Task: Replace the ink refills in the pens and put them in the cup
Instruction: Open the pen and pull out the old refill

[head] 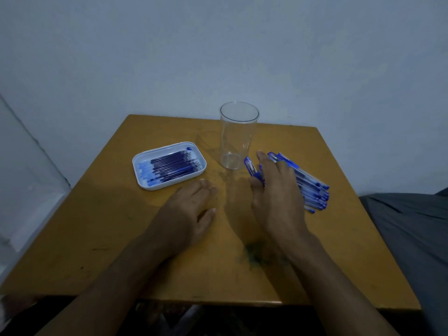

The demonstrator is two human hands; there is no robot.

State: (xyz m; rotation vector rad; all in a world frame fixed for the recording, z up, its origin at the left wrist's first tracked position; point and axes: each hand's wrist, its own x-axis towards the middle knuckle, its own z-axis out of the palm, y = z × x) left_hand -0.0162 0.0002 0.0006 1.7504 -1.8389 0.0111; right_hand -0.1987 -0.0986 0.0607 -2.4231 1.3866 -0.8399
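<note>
A clear cup stands upright near the back of the brown counter. Nothing is in the cup.

To the left of the cup sits a white tray. Thin blue ink refills lie side by side in it.

To the right of the cup lies a row of blue pens. They rest close together on the counter, touching one another.

The right hand reaches over the pens, just to the right of the cup. Its fingers are curled around one blue pen. That pen sticks up out of the hand, tilted, right beside the bottom of the cup. I cannot tell if the pen touches the cup.

The left hand lies flat on the counter in front of the cup and a bit to the left, between the tray and the right hand. Its fingers are straight and loose, and it holds nothing.

A dark scribble mark is on the counter, well in front of the cup, near the right wrist. A grey cloth shows far to the right of the cup, past the counter's edge.
</note>
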